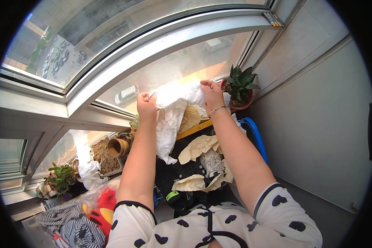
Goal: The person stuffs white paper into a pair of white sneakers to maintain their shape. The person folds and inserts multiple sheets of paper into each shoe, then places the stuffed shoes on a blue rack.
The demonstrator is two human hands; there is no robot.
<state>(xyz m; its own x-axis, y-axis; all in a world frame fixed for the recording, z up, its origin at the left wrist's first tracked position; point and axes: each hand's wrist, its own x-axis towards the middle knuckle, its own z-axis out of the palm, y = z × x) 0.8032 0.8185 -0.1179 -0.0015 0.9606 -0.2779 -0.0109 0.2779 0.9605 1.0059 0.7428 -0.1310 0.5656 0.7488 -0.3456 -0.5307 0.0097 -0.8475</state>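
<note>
Crumpled white tissue paper (170, 121) hangs between my two hands in front of the window. My left hand (147, 105) pinches its left side between thumb and fingers. At the upper right part of the sheet, my right hand (213, 94) holds it, with a bracelet on the wrist. Behind the sheet shows a yellowish, pleated piece (190, 117) whose kind I cannot tell. Below my hands, a light-coloured shoe with laces (211, 161) lies among cream-coloured paper (190, 183) on dark material. Strong light washes out the top of the white sheet.
A potted green plant (243, 82) stands beside my right hand. On the left are stacked brown pots (117, 147), a tray of soil (104, 155), more white paper (88, 170) and a leafy plant (62, 176). A blue curved frame (255, 133), striped cloth (80, 226) and a red plush toy (104, 214) lie nearer.
</note>
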